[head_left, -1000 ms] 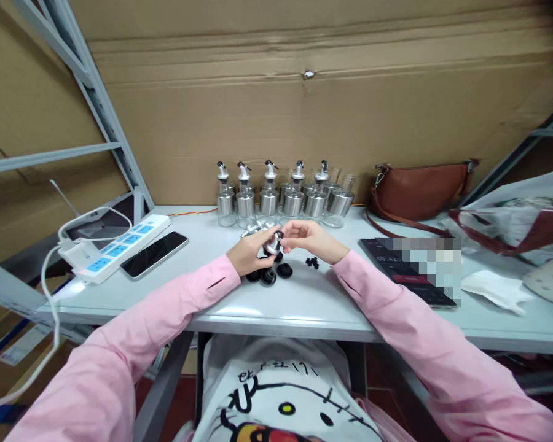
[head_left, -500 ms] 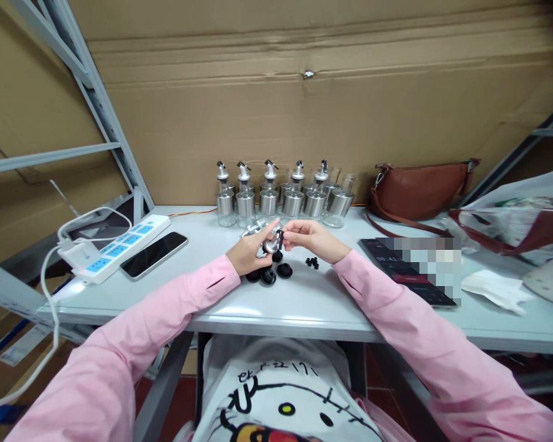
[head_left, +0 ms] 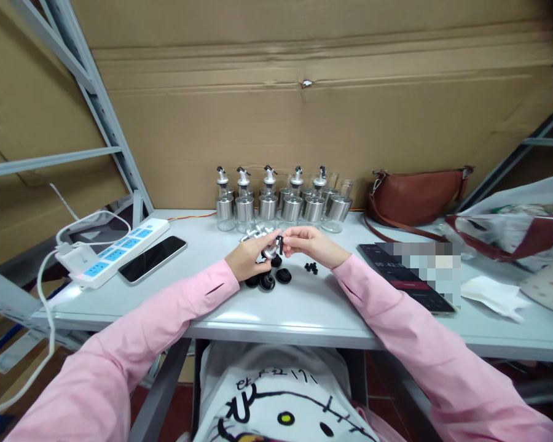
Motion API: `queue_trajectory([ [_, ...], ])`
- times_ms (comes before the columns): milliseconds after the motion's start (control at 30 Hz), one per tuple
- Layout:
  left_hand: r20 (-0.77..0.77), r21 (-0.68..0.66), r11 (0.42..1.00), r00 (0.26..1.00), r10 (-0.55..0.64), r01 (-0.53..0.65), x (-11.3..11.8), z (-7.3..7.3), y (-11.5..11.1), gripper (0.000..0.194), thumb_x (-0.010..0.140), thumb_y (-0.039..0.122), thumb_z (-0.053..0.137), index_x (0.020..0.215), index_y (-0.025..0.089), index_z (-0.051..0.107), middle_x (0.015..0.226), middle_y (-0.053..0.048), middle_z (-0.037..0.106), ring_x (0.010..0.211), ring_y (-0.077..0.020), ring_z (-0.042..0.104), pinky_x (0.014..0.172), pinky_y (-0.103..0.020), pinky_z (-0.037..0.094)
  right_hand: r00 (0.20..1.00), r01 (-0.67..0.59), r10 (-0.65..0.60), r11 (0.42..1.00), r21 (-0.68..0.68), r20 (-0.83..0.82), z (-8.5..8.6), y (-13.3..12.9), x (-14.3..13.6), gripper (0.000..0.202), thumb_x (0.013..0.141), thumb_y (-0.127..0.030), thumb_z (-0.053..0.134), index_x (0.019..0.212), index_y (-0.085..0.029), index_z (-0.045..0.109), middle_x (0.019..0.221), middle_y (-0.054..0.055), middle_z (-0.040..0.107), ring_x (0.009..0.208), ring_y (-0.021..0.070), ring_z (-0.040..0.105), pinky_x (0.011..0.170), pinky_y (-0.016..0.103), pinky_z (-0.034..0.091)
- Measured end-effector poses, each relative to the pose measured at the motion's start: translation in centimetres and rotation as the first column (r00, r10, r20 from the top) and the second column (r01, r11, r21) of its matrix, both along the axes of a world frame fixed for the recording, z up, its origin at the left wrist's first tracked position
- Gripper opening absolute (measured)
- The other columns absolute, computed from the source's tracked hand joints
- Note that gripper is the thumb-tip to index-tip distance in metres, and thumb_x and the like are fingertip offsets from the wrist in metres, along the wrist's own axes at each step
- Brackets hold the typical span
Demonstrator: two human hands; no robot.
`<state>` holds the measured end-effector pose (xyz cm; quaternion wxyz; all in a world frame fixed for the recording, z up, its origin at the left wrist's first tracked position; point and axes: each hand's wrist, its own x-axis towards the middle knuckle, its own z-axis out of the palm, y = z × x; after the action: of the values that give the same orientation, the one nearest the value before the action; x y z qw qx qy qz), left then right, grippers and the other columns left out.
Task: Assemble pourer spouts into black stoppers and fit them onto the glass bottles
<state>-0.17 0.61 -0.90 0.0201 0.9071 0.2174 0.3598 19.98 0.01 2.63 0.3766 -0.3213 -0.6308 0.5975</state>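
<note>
Between thumb and fingers, my left hand (head_left: 249, 258) holds a silver pourer top (head_left: 270, 251) above the table. My right hand (head_left: 314, 244) pinches a small black flip cap (head_left: 281, 244) against the side of that pourer. Whether the cap is seated on it I cannot tell. Just under my left hand lie several round black stoppers (head_left: 283, 275). Behind its fingers is a heap of silver pourer tops (head_left: 257, 232), partly hidden. A cluster of tiny black pieces (head_left: 311, 268) lies below my right hand.
Glass and steel oil bottles (head_left: 268, 209) stand along the cardboard wall, the front ones with pourers fitted. To the left are a power strip (head_left: 126, 252) and a phone (head_left: 153, 260). A tablet (head_left: 396, 270), a brown bag (head_left: 417, 195) and a tissue (head_left: 495, 294) lie right.
The view has tilted up slightly, so everything sits a little lower. Both hands keep their hold on the pourer and the black cap, with barely any movement.
</note>
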Motion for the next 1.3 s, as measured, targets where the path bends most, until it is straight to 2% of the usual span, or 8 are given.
queue_trajectory([
  [267, -0.068, 0.066, 0.991, 0.991, 0.118, -0.113, 0.1, 0.8, -0.5, 0.057, 0.067, 0.015, 0.053, 0.123, 0.014, 0.044, 0.099, -0.006, 0.067, 0.087, -0.0188, 0.063, 0.081, -0.031, 0.045, 0.999, -0.004, 0.005, 1.0, -0.006, 0.041, 0.0, 0.0, -0.3, 0.033, 0.06, -0.043, 0.075, 0.07, -0.014, 0.06, 0.057, -0.003, 0.061, 0.055, 0.0076, 0.057, 0.061, 0.025, 0.049],
  [500, -0.065, 0.089, 0.978, 0.978, 0.197, -0.191, 0.0, 1.2, -0.7, 0.053, 0.063, 0.018, 0.053, 0.115, 0.015, 0.049, 0.089, -0.002, 0.069, 0.079, -0.0178, 0.064, 0.079, -0.032, 0.038, 0.995, -0.034, 0.03, 0.999, 0.039, 0.092, 0.0, 0.0, -0.1, 0.029, 0.062, -0.034, 0.075, 0.079, -0.014, 0.064, 0.063, -0.002, 0.064, 0.058, 0.007, 0.058, 0.062, 0.023, 0.048],
  [667, -0.07, 0.095, 0.98, 0.981, 0.183, -0.176, 0.2, 1.4, -0.9, 0.054, 0.062, 0.02, 0.051, 0.115, 0.017, 0.049, 0.087, -0.001, 0.07, 0.076, -0.0177, 0.064, 0.076, -0.032, 0.035, 0.992, -0.117, 0.116, 0.993, 0.017, 0.047, 0.0, -0.2, 0.0, 0.036, 0.064, -0.03, 0.075, 0.096, -0.015, 0.066, 0.078, 0.001, 0.067, 0.063, 0.0077, 0.059, 0.061, 0.022, 0.047],
  [800, -0.076, 0.105, 0.978, 0.979, 0.187, -0.179, 0.2, 1.5, -1.0, 0.049, 0.062, 0.022, 0.053, 0.11, 0.019, 0.052, 0.082, 0.001, 0.071, 0.066, -0.0158, 0.062, 0.078, -0.034, 0.034, 0.985, -0.171, 0.171, 0.985, 0.017, 0.007, 0.0, -0.4, -0.2, 0.029, 0.064, -0.029, 0.075, 0.087, -0.014, 0.066, 0.076, 0.001, 0.066, 0.065, 0.0088, 0.059, 0.061, 0.022, 0.047],
  [1300, -0.069, 0.143, 0.975, 0.981, 0.18, -0.169, 0.0, 1.3, -0.7, 0.053, 0.063, 0.022, 0.054, 0.117, 0.02, 0.051, 0.073, 0.004, 0.071, 0.06, -0.0152, 0.06, 0.088, -0.038, 0.033, 0.991, -0.132, 0.132, 0.985, 0.111, 0.004, -0.4, -0.6, -1.0, 0.027, 0.066, -0.03, 0.073, 0.084, -0.014, 0.059, 0.073, 0.0, 0.062, 0.066, 0.0104, 0.056, 0.066, 0.026, 0.044],
])
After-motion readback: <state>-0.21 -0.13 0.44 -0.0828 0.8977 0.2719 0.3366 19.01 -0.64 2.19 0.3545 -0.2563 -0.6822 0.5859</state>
